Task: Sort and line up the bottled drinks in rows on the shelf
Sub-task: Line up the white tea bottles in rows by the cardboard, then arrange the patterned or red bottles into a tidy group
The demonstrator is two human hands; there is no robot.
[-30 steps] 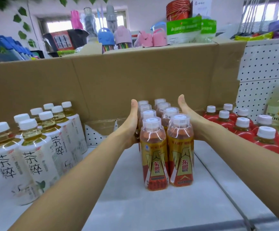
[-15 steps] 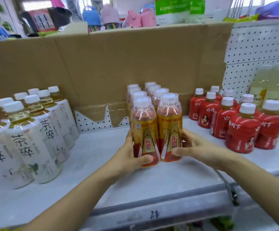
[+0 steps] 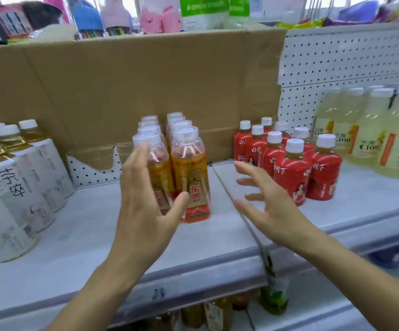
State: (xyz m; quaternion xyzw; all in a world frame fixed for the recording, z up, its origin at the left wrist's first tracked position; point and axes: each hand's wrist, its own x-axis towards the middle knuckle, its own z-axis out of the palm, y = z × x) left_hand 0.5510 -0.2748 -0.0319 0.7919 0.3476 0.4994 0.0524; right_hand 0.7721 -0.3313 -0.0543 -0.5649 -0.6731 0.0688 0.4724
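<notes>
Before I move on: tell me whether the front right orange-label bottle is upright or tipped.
Upright. The front right orange-label bottle stands on its base on the shelf, white cap straight above.

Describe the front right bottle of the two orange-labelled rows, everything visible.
The front right bottle stands upright on the grey shelf, heading its row, close beside its left neighbour. Clear plastic, reddish drink at the shoulder, a clear overcap over a white cap, a gold-orange wrap label with red base and Chinese characters. The open left hand is spread before it; its thumb overlaps the lower label, contact unclear. The right hand is apart.
</notes>
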